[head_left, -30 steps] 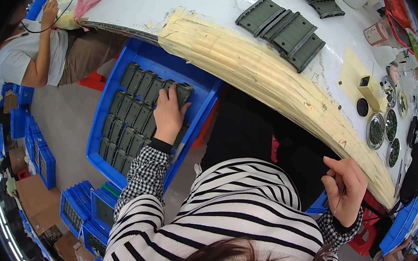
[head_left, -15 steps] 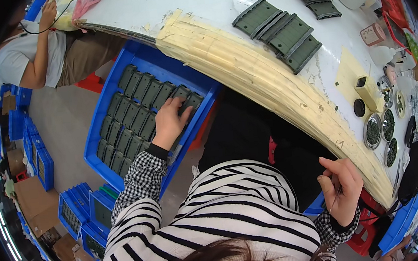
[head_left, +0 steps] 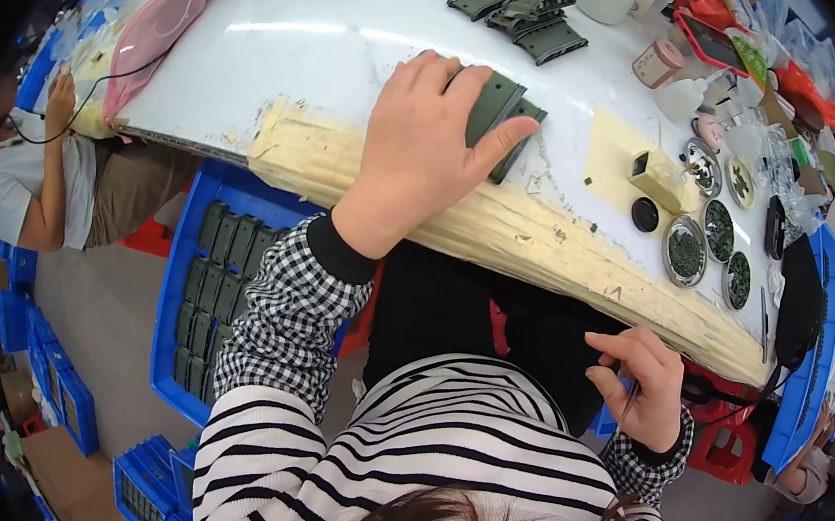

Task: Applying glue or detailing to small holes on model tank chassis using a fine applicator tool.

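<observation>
Pink flat plastic pouch (head_left: 150, 40) at table's far left corner, red-cased phone screen (head_left: 715, 43) far right

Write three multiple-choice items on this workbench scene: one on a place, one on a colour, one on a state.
1. Where is the left hand?
A. Down in the floor crate
B. On the white table, over a stack of dark green parts
C. On the mug

2. What colour is the crate of parts on the floor?
A. Blue
B. Yellow
C. White

3. What is the state of the right hand?
A. Flat and open on the table
B. Below the table edge, fingers pinched on a thin dark tool
C. Inside a metal dish

Answers: 1 B, the hand lies on the dark green parts near the taped edge of the table. 2 A, its walls are plainly blue. 3 B, it holds the thin tool in front of the striped shirt, off the table.
</observation>
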The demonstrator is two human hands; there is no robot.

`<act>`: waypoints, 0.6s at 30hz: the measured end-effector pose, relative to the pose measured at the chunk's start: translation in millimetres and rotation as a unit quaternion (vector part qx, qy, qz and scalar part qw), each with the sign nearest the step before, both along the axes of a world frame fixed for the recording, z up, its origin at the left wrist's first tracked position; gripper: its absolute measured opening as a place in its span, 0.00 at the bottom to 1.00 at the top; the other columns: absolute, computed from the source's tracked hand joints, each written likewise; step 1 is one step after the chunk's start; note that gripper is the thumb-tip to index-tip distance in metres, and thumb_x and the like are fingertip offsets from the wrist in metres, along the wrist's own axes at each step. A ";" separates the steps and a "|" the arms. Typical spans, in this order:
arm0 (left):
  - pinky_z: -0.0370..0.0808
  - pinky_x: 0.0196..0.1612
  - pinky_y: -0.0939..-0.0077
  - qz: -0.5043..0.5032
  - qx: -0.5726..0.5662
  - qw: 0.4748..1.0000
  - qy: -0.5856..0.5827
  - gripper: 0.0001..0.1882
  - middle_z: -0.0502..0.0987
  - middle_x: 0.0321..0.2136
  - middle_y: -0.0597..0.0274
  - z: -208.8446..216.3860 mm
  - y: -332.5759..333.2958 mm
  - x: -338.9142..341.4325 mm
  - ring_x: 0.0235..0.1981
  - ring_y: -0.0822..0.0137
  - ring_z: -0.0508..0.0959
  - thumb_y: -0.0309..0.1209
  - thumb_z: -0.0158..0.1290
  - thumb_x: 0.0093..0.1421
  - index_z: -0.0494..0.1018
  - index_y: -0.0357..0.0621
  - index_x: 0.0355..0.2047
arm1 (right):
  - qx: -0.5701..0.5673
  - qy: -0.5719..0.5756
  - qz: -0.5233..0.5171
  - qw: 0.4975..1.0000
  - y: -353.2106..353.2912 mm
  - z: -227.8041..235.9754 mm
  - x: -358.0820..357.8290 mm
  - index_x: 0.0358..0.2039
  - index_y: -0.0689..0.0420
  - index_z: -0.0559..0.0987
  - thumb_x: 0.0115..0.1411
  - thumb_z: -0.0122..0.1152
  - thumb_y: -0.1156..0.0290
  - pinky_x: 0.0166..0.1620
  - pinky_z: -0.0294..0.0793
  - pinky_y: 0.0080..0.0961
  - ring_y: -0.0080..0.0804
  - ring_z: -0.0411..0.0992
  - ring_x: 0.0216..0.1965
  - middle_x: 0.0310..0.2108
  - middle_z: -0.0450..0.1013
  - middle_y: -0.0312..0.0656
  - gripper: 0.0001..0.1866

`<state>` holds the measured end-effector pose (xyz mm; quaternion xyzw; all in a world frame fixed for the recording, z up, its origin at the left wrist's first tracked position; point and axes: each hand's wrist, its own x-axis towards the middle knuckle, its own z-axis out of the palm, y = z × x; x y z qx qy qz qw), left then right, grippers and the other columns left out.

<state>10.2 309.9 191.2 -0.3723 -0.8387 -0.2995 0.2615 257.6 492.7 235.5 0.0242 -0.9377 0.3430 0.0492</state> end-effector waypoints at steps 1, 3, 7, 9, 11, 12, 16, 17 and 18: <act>0.71 0.52 0.58 0.003 -0.020 1.000 -0.007 0.27 0.76 0.41 0.49 -1.2 6.6 3.1 0.43 0.50 0.75 0.47 0.61 0.54 0.75 0.39 0.46 | 0.000 -0.008 -0.013 1.000 4.9 -1.6 3.7 0.41 0.58 0.81 0.45 0.70 0.78 0.25 0.69 0.23 0.30 0.71 0.23 0.24 0.71 0.40 0.18; 0.72 0.50 0.59 0.028 -0.063 0.997 0.042 0.24 0.77 0.35 0.54 -5.9 14.6 5.0 0.38 0.53 0.76 0.43 0.62 0.54 0.75 0.42 0.46 | -0.004 -0.019 -0.030 0.999 11.2 -3.3 5.1 0.41 0.58 0.81 0.46 0.70 0.78 0.26 0.69 0.23 0.29 0.71 0.23 0.24 0.71 0.40 0.18; 0.74 0.44 0.62 0.029 -0.038 0.999 -0.003 0.20 0.76 0.34 0.54 -1.1 17.7 6.8 0.36 0.54 0.77 0.36 0.60 0.54 0.72 0.44 0.47 | -0.016 -0.012 -0.022 1.000 14.5 -7.5 -0.7 0.41 0.58 0.81 0.46 0.70 0.79 0.26 0.69 0.23 0.29 0.72 0.24 0.24 0.71 0.40 0.19; 0.75 0.41 0.62 0.031 0.010 0.998 -0.055 0.21 0.75 0.33 0.53 10.2 14.2 9.6 0.36 0.55 0.77 0.31 0.59 0.53 0.71 0.43 0.47 | -0.022 -0.006 -0.011 1.000 14.1 -5.8 -4.2 0.41 0.58 0.81 0.45 0.70 0.79 0.27 0.70 0.23 0.29 0.72 0.24 0.24 0.71 0.40 0.19; 0.76 0.37 0.63 0.073 0.014 0.996 -0.050 0.21 0.75 0.33 0.53 12.5 2.7 -3.4 0.34 0.54 0.77 0.31 0.58 0.54 0.70 0.43 0.48 | -0.025 -0.007 -0.012 1.000 15.5 -5.5 -5.6 0.41 0.58 0.81 0.45 0.70 0.79 0.27 0.70 0.23 0.29 0.72 0.24 0.24 0.71 0.40 0.19; 0.76 0.34 0.64 0.092 0.018 0.994 -0.048 0.22 0.75 0.33 0.53 12.4 -3.3 -10.7 0.33 0.54 0.78 0.30 0.58 0.54 0.69 0.43 0.49 | -0.024 -0.007 -0.015 1.000 16.2 -6.0 -5.8 0.41 0.58 0.81 0.45 0.70 0.79 0.27 0.70 0.23 0.29 0.72 0.24 0.24 0.71 0.40 0.19; 0.75 0.38 0.65 0.101 -0.011 0.987 -0.124 0.22 0.76 0.37 0.51 4.9 -14.0 -21.7 0.34 0.54 0.78 0.31 0.58 0.55 0.69 0.46 0.51 | -0.021 -0.014 -0.018 1.000 19.5 -8.8 -6.0 0.41 0.58 0.81 0.45 0.70 0.79 0.27 0.70 0.23 0.29 0.72 0.24 0.24 0.71 0.39 0.19; 0.75 0.38 0.64 0.103 -0.009 0.986 -0.133 0.23 0.76 0.38 0.51 4.9 -14.4 -23.1 0.35 0.54 0.78 0.32 0.58 0.55 0.68 0.46 0.52 | -0.023 -0.013 -0.016 1.000 20.3 -9.3 -6.4 0.41 0.58 0.81 0.45 0.70 0.79 0.27 0.70 0.23 0.29 0.72 0.24 0.24 0.71 0.39 0.19; 0.75 0.39 0.64 0.104 -0.006 0.984 -0.143 0.24 0.76 0.39 0.51 3.8 -13.9 -23.8 0.36 0.54 0.78 0.32 0.59 0.55 0.68 0.46 0.52 | -0.022 -0.015 -0.017 1.000 20.6 -9.5 -5.9 0.41 0.59 0.81 0.45 0.70 0.79 0.27 0.70 0.23 0.29 0.72 0.24 0.24 0.71 0.39 0.19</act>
